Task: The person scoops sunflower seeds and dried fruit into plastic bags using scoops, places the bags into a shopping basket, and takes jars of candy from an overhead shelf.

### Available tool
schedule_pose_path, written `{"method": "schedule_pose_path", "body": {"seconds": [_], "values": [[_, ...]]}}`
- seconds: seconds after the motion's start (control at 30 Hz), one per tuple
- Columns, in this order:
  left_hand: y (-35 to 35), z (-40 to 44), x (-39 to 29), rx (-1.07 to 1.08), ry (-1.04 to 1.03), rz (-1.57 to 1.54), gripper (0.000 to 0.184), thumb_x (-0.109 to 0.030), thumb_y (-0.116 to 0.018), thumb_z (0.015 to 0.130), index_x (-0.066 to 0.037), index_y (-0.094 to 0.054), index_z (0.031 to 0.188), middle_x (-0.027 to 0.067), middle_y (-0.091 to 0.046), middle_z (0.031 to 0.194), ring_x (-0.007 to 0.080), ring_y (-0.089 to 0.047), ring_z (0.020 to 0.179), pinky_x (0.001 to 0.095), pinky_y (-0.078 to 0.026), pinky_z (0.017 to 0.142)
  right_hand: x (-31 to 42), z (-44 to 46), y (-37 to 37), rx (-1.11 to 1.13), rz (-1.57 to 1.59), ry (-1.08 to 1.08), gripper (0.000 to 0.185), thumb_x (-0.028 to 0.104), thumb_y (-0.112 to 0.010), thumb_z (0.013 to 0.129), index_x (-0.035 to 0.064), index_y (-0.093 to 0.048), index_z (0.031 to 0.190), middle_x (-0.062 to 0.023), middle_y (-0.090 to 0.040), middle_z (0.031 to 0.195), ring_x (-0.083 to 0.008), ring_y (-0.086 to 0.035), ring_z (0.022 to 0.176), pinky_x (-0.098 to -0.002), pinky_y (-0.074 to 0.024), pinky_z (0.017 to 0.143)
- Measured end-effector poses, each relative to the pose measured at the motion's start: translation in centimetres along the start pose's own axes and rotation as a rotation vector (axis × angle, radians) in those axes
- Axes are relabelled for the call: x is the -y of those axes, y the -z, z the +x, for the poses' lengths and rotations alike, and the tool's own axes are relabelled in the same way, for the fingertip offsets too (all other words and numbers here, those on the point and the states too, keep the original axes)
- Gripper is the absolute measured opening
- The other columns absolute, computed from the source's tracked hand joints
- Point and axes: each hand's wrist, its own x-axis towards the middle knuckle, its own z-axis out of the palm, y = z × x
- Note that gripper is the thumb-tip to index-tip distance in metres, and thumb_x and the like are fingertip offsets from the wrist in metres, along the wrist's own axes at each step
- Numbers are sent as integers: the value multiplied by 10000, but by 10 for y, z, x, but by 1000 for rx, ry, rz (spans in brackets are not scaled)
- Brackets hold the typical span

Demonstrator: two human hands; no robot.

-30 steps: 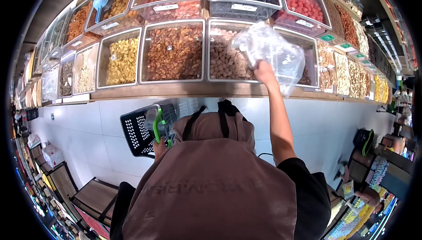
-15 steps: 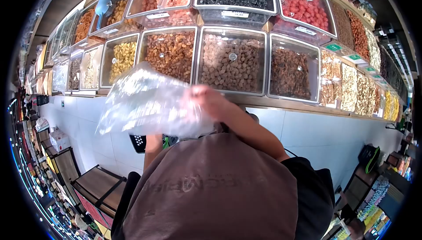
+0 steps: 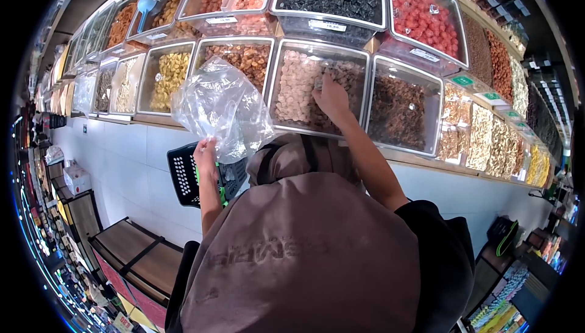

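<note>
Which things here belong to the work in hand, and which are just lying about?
In use:
- clear plastic bag, in left hand
- bin of pinkish pieces, right hand at its lid
- dark basket, probably

Lying about:
- blue scoop
- red pieces
- white box

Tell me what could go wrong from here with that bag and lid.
The clear bag looks pinched near one edge by the left hand, so it might slip loose. Its far side shows close to the edge of the clear lid and could snag there. The right hand is at that lid; if raised, it might knock the bin of black fruit just behind.
</note>
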Motion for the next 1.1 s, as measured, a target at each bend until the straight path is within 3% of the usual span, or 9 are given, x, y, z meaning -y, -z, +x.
{"method": "schedule_pose_path", "body": {"seconds": [0.13, 0.23, 0.3, 0.4, 0.43, 0.5, 0.6, 0.77, 1.1], "values": [[-18, 6, 8, -56, -29, -7, 115, -137, -696, 904, -55, -644, 966, 11, -624, 845, 110, -569, 765, 257, -455, 675, -15, 21, -6, -139, 116, 186, 448, 256, -662, 848, -27, -500, 1156, -291, -667, 934, -395, -684, 815, -500, -556, 677], [-35, 20, 11, -35, 10, 73, 94, -161, -679, 898, -88, -628, 929, 13, -622, 831, 113, -553, 736, 265, -444, 646, -16, 33, 0, 76, 242, 58, 395, 345, -646, 923, 0, -562, 1094, -173, -701, 810, -271, -728, 766, -381, -538, 564], [-51, 19, 7, -14, -15, 55, 84, -162, -668, 903, -93, -619, 895, 1, -609, 806, 103, -546, 706, 261, -442, 625, -19, 30, 21, 478, 689, -141, 380, 335, -656, 929, 28, -557, 1128, -157, -702, 854, -221, -729, 739, -311, -520, 540], [-65, 21, 5, 9, -59, 55, 87, -163, -653, 910, -95, -619, 868, -15, -597, 777, 92, -537, 666, 255, -437, 594, -14, 14, 12, 480, 1207, -329, 353, 320, -631, 946, 20, -532, 1104, -183, -692, 876, -236, -730, 740, -312, -538, 525], [-67, 26, 8, 35, -38, 37, 84, -167, -662, 905, -101, -616, 884, -11, -597, 790, 95, -529, 682, 260, -427, 604, -10, 16, 9, 478, 1208, -320, 353, 320, -631, 946, 20, -532, 1104, -183, -692, 876, -236, -730, 740, -312, -538, 525], [-68, 27, 9, 61, -4, 73, 87, -176, -667, 906, -110, -612, 900, -16, -593, 786, 89, -506, 679, 264, -408, 604, 2, 14, -1, 371, 1399, -462, 368, 333, -623, 956, 10, -526, 1103, -180, -675, 786, -246, -707, 610, -292, -501, 426], [-76, 26, 12, 78, -12, 76, 100, -187, -661, 913, -105, -606, 897, -20, -587, 766, 84, -496, 663, 267, -404, 598, 12, 7, -4, 246, 1245, -365, 428, 365, -629, 954, 16, -521, 1177, -162, -663, 776, -241, -699, 583, -285, -477, 404], [-83, 19, 16, 115, -4, 11, 119, -201, -644, 929, -86, -616, 922, 3, -613, 853, 114, -542, 765, 293, -450, 686, 46, -44, 16, -21, 1191, -99, 293, 284, -556, 1002, -7, -590, 1006, -115, -631, 608, -181, -655, 485, -259, -424, 363], [-83, 29, 16, 94, 33, -49, 117, -155, -605, 937, -47, -636, 973, 20, -647, 864, 122, -576, 740, 268, -475, 704, 19, -77, 124, -181, 1192, -121, 185, 197, -522, 1020, 41, -622, 1011, -115, -657, 599, -187, -664, 500, -245, -432, 364]]}}
